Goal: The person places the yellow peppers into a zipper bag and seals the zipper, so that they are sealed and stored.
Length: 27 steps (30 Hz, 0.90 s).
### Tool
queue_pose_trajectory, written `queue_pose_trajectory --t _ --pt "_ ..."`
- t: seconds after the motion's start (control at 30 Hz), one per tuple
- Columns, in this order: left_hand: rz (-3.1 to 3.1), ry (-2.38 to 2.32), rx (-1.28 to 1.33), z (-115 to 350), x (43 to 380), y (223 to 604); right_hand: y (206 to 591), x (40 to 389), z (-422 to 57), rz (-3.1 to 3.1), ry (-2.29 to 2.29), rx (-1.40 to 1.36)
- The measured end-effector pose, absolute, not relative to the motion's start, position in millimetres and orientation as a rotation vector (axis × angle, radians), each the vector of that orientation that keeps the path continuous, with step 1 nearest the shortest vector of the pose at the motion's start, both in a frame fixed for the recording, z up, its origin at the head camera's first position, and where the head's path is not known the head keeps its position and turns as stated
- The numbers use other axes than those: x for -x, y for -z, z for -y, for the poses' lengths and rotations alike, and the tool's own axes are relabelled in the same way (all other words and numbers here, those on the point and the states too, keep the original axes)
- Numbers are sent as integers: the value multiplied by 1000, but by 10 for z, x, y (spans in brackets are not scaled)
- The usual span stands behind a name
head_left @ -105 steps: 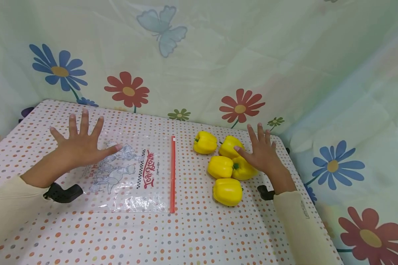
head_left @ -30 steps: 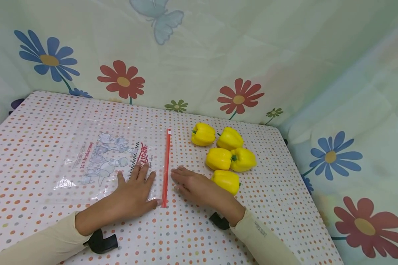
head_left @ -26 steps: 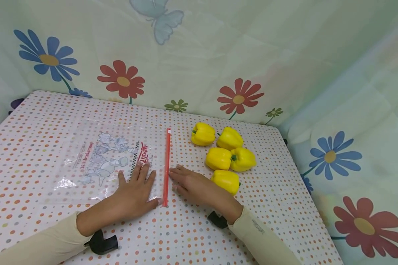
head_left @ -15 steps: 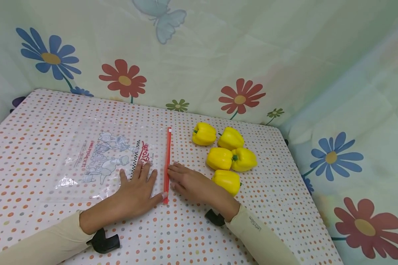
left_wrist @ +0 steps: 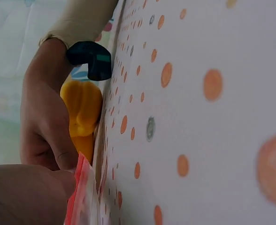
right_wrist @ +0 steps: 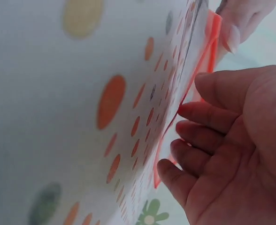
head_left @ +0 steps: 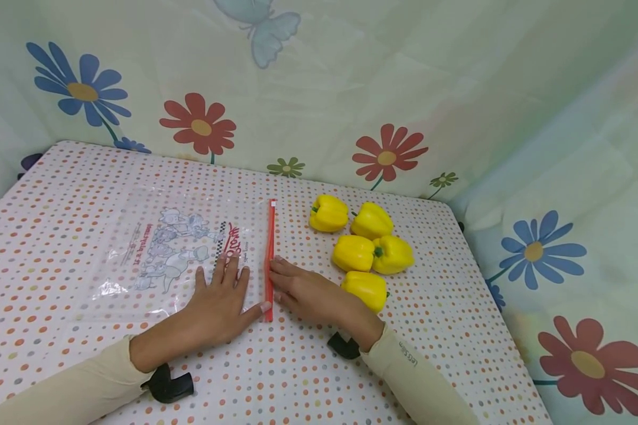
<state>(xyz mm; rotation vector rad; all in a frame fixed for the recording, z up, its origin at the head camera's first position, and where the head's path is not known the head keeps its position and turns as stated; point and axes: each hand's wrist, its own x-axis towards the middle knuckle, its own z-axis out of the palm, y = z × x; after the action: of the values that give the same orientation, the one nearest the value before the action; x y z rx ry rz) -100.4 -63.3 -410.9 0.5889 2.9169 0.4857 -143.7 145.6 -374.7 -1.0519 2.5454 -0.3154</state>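
Observation:
A clear plastic zip bag (head_left: 178, 248) printed with cartoon animals and red lettering lies flat on the dotted table, its red zip strip (head_left: 270, 230) facing right. My left hand (head_left: 218, 310) rests palm down on the bag, fingers spread, with the thumb tip on the strip's near end. From the right, my right hand (head_left: 313, 298) reaches in with relaxed fingers. In the right wrist view its fingertips (right_wrist: 185, 110) touch the red strip, which stands up from the tabletop and shows two parted edges. Several yellow bell peppers (head_left: 353, 254) lie right of the bag, beyond the right hand.
The dotted cloth covers the table (head_left: 218, 378). A flowered curtain (head_left: 319, 88) hangs along the back and right side. Black wrist mounts (head_left: 167, 383) sit below both wrists. A dark round thing (head_left: 31, 160) shows past the table's left edge.
Both hands have come down from above the table to the bag's strip. The right fingertips have moved left onto it, and the left thumb has moved onto its end. The peppers have stayed put.

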Motion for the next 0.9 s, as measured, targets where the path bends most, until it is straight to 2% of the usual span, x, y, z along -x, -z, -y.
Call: queue_pose_trajectory --t 0.9 --pt "-2902 -566 -509 478 1053 4128 3749 1471 -1446 -2525 336 1107"
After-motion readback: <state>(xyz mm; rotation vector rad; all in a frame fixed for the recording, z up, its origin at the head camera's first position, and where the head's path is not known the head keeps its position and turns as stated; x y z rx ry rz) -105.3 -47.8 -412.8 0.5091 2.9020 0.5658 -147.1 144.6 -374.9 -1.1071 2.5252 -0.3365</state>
